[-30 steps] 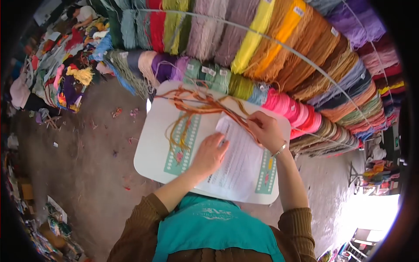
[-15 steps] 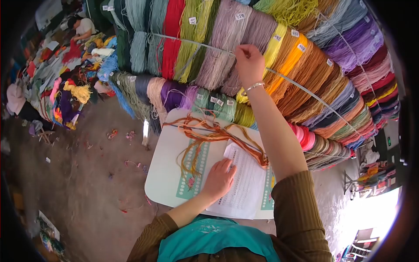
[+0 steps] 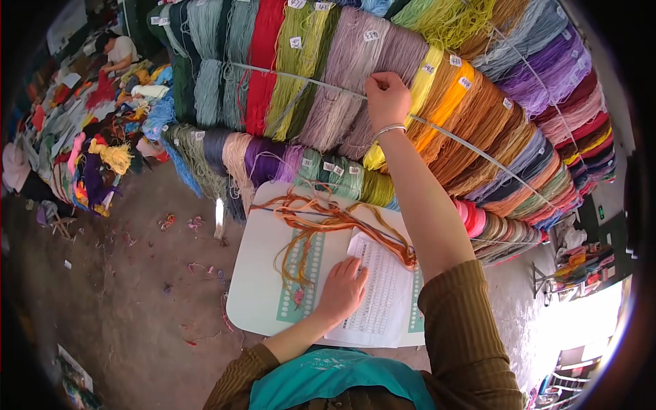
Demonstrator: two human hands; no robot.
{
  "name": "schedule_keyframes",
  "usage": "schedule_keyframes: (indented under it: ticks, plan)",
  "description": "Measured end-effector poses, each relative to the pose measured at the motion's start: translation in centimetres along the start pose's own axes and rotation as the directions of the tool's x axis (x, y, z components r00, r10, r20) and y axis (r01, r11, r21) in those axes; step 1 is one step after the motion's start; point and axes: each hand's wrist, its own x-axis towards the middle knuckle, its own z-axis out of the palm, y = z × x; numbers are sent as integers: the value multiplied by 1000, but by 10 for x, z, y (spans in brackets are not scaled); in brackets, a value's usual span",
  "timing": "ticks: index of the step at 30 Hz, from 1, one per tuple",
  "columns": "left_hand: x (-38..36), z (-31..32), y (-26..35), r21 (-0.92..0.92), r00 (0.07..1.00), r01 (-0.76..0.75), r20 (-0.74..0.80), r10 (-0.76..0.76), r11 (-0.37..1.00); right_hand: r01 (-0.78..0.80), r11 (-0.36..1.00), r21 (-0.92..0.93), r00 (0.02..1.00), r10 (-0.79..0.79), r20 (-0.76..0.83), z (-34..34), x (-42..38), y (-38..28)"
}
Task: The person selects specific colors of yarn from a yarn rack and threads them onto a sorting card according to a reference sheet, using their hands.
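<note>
My right hand [image 3: 388, 102] is raised to the rack, its fingers curled into a pinch in front of the mauve yarn [image 3: 400, 51]. What the fingertips hold, if anything, is too small to make out. A thin grey bar [image 3: 321, 83] runs across the skeins beside this hand. My left hand [image 3: 344, 288] lies flat with fingers stretched over the left edge of a printed sheet [image 3: 376, 294]. The sheet lies on a white board [image 3: 256, 287] with green dotted strips. Loose orange and brown threads [image 3: 328, 219] lie across the board's far part, beyond my left hand.
Skeins in many colours hang in rows, with small number tags, including red yarn [image 3: 263, 68] and purple yarn [image 3: 547, 75]. At the left, another person [image 3: 121, 51] is by a large heap of yarn [image 3: 102, 102]. Thread scraps [image 3: 195, 223] lie on the floor [image 3: 150, 287].
The view has shifted slightly, so the rack and board sit a little differently. My right hand stays pinched by the mauve yarn, and my left hand stays on the sheet.
</note>
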Motion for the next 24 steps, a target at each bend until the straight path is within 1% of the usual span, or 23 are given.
schedule_keyframes:
  ticks: [2,4,5,7,8,10,11,13,14,16,24]
  plan:
    - [0,0,0,-8,1000,4,5,-4,1000,8,1000,-12,1000,-8,3,0,0,3]
    - [0,0,-1,-4,1000,2,13,-2,1000,37,987,156,999,-33,-25,-2,-3,8]
    - [-1,0,-1,1,1000,0,22,0,1000,37,987,156,999,-34,-25,-3,-4,11]
    - [-1,0,0,7,1000,0,20,0,1000,-111,935,336,994,110,22,-5,-6,15]
    - [-1,0,0,12,1000,-1,21,1,1000,-110,936,336,994,109,22,-6,-7,17]
    - [0,0,0,10,1000,-3,20,3,1000,-275,782,560,961,220,165,-14,-8,9]
    - [0,0,0,10,1000,-5,18,5,1000,-275,782,559,961,221,164,-17,-8,4]
    - [0,1,0,9,1000,-5,20,5,1000,-395,623,675,919,261,297,-22,-8,-5]
    - [0,1,-1,8,1000,-5,21,5,1000,-395,623,676,919,261,296,-23,-8,-6]
    - [-1,2,-1,14,1000,-8,18,7,1000,-453,532,716,892,261,370,-24,-7,-4]
    - [-1,2,-1,29,999,-13,36,11,1000,-458,534,711,889,251,383,-22,0,-1]
